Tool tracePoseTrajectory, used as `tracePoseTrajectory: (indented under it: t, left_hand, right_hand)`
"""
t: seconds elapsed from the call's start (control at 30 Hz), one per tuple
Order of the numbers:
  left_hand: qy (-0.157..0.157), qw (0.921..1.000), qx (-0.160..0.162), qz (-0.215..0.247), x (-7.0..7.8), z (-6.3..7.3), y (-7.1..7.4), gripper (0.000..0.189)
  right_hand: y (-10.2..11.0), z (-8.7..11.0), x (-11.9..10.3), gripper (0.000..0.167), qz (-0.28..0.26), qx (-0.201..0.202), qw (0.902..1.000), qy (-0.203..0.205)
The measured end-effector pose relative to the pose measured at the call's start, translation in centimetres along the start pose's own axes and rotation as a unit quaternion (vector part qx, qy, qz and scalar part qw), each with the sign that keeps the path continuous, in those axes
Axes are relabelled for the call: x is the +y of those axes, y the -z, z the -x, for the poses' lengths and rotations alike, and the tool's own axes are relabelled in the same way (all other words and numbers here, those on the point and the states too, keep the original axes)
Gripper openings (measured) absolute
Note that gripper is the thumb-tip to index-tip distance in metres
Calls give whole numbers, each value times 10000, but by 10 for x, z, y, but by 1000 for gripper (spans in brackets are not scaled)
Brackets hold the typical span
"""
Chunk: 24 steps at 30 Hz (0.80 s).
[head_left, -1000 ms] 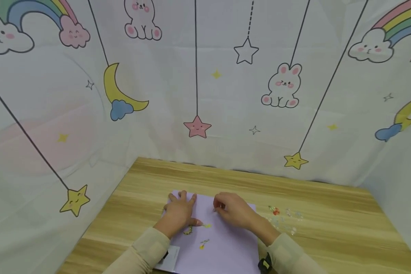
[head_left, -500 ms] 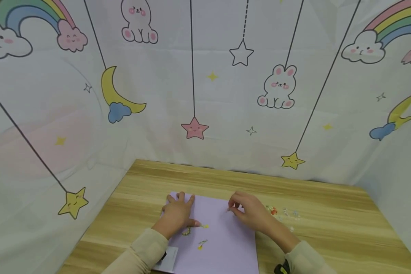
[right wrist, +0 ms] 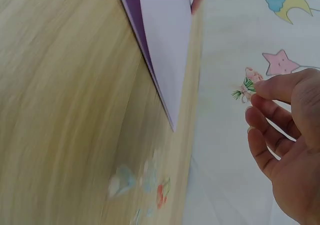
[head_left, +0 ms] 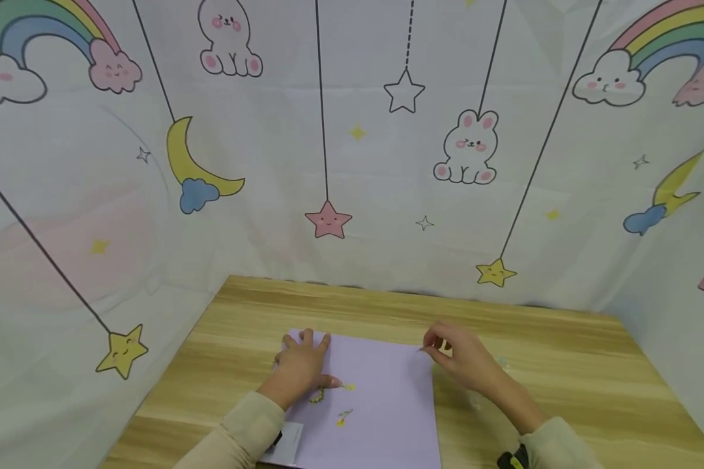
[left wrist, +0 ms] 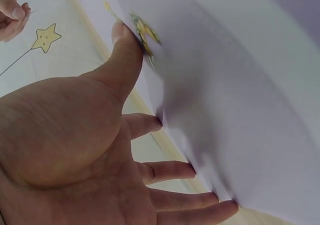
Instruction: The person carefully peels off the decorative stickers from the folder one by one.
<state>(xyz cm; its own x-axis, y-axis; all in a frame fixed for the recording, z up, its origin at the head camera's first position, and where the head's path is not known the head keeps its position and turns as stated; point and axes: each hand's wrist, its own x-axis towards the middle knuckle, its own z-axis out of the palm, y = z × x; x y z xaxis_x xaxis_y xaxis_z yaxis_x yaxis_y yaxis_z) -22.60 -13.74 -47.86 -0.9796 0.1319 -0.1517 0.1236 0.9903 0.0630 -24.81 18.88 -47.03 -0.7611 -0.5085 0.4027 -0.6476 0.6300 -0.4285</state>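
Observation:
My left hand (head_left: 299, 368) rests on the upper left of a lilac sheet (head_left: 390, 404), fingers spread over its edge and thumb on the surface. Near that thumb are a green-and-yellow sticker (head_left: 317, 395) and a small yellow flower sticker (head_left: 349, 387). Another yellow flower sticker (head_left: 341, 420) lies lower on the sheet. At the upper right corner, my right hand (head_left: 460, 352) is raised, pinching a sticker between thumb and index finger. In the right wrist view this is a pink flower bouquet sticker (right wrist: 247, 85) with green stems.
Loose clear stickers (right wrist: 122, 180) and a red one (right wrist: 162, 194) lie on the wooden table (head_left: 592, 391), right of the sheet. A pale grey card (head_left: 292, 440) sits by the sheet's lower left. Behind hangs a white curtain (head_left: 258, 241) with printed stars and rabbits.
My right hand has moved right across the sheet to its upper right corner, still pinching the sticker. The left hand keeps its place. The head view has shifted slightly.

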Motion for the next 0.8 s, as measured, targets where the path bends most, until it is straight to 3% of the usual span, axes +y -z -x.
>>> tracePoseTrajectory:
  t: [0.3,0.47,0.8]
  left_hand:
    - [-43,10000,26,17,-1,1,2,98]
    - [-45,10000,35,21,-2,1,1,98]
    - [14,10000,-63,-36,-2,-1,0,100]
  right_hand:
    - [23,26,18,20,68,270,9993,-253]
    - [34,39,31,21,49,452,9988,-189]
    - [48,68,55,29,482,767,9955,-282]
